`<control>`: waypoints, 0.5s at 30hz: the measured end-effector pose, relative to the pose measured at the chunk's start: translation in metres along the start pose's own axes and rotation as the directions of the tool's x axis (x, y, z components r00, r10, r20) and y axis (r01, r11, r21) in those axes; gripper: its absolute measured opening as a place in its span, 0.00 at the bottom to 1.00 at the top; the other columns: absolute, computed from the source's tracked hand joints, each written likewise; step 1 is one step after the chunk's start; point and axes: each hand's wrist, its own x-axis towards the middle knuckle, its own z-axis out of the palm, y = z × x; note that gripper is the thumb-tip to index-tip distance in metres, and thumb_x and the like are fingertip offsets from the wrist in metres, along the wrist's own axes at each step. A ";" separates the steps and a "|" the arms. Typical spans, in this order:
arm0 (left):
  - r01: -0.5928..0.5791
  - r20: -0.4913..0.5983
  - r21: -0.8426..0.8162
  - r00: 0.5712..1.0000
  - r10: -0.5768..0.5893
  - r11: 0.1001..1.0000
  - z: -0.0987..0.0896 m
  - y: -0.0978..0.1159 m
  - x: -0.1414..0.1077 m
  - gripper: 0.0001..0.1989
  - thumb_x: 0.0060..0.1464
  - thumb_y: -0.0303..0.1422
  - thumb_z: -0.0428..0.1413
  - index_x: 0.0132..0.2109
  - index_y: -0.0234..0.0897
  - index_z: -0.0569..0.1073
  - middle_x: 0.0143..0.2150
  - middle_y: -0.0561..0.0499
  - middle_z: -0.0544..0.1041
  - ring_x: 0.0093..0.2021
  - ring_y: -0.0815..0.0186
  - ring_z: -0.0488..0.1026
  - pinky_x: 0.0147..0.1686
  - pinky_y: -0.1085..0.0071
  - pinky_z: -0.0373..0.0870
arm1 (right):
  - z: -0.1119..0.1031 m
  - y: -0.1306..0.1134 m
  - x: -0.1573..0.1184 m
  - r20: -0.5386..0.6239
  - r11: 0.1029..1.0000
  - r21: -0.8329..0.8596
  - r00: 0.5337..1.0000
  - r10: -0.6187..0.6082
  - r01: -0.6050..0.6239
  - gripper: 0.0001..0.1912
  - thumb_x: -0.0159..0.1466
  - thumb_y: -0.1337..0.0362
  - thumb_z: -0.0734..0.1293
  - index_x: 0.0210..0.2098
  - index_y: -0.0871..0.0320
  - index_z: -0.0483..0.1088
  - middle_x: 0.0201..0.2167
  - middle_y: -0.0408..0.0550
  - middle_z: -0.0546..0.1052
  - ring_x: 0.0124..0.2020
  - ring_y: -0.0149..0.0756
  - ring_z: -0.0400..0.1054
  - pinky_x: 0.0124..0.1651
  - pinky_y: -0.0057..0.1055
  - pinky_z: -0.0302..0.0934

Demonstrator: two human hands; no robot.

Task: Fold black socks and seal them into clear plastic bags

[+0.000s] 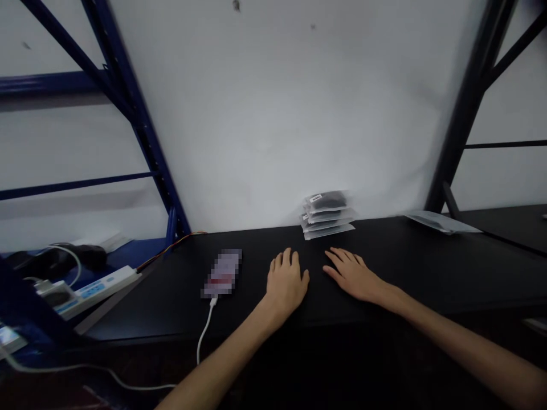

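My left hand [286, 285] lies palm down on the black tabletop [401, 262], fingers slightly apart and holding nothing. To its right, my right hand [352, 274] rests on the same surface, also palm down, with its fingers spread and nothing in them. Behind both hands, against the wall, is a stack of several translucent bags [328, 215] with dark contents and white labels. A phone [223, 273], blurred by pixelation, lies left of my left hand with a white cable [205, 330] plugged into its near end.
A flat translucent bag [440, 221] lies at the back right. Blue shelf posts [145, 131] rise on the left and a dark post [459, 125] on the right. A white power strip [98, 290] sits at the far left beside black items [85, 257].
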 end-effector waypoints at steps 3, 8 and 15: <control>0.108 0.031 -0.006 0.994 -0.108 0.994 0.010 -0.006 -0.015 0.29 0.67 0.42 0.47 0.68 0.31 0.65 0.72 0.37 0.61 0.73 0.43 0.55 0.70 0.47 0.52 | -0.004 -0.008 -0.028 0.034 0.999 -0.014 0.999 -0.031 0.031 0.34 0.74 0.43 0.48 0.74 0.49 0.53 0.74 0.48 0.54 0.75 0.48 0.45 0.73 0.51 0.42; 0.143 0.044 -0.030 0.989 -0.142 0.989 0.018 -0.009 -0.017 0.29 0.67 0.45 0.45 0.69 0.35 0.66 0.73 0.40 0.61 0.74 0.44 0.52 0.70 0.43 0.49 | -0.006 -0.007 -0.035 0.047 0.999 -0.042 0.999 -0.009 0.011 0.35 0.74 0.41 0.47 0.74 0.47 0.51 0.75 0.44 0.51 0.75 0.45 0.43 0.74 0.51 0.39; 0.197 0.036 -0.008 0.980 -0.196 0.980 0.013 -0.003 -0.018 0.31 0.67 0.46 0.44 0.70 0.36 0.65 0.73 0.38 0.60 0.74 0.44 0.52 0.70 0.42 0.48 | 0.003 -0.011 -0.027 0.004 0.996 -0.053 0.998 0.067 -0.067 0.34 0.73 0.41 0.49 0.73 0.45 0.53 0.75 0.45 0.53 0.75 0.50 0.44 0.73 0.59 0.39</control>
